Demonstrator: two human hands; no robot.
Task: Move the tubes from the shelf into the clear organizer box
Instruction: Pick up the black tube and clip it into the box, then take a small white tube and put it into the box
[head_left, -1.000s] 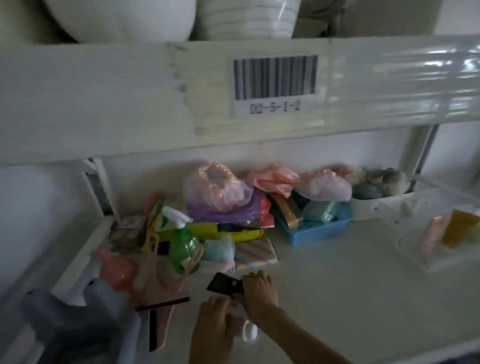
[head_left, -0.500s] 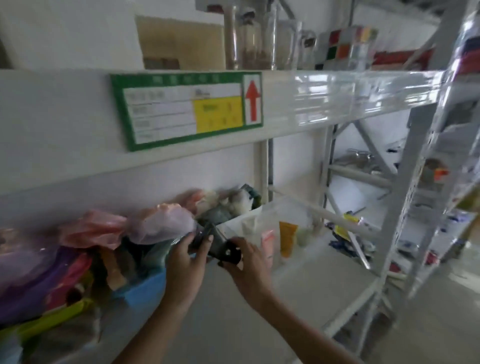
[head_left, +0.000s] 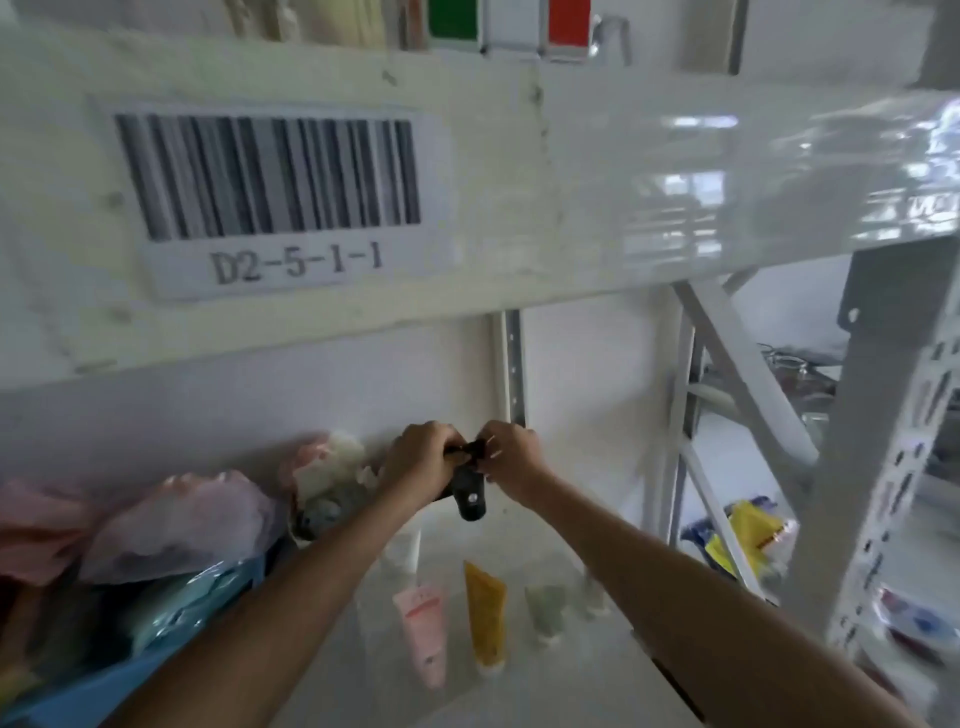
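A black tube (head_left: 469, 498) was held by both hands at the centre of the frame, above the clear organizer box (head_left: 587, 525) on the shelf (head_left: 597, 670). The left hand (head_left: 421, 462) was closed around its upper part; the right hand (head_left: 511, 462) pinched its top end. Its long axis ran near vertical, the rounded end pointing down toward the box.

Risk noted: a slip is judged possible if either grip is eased early, the tube then falling onto the pink tube (head_left: 423, 636), yellow tube (head_left: 485, 613) or pale green tube (head_left: 545, 610) below, or outside the box, whose walls were hard to make out.
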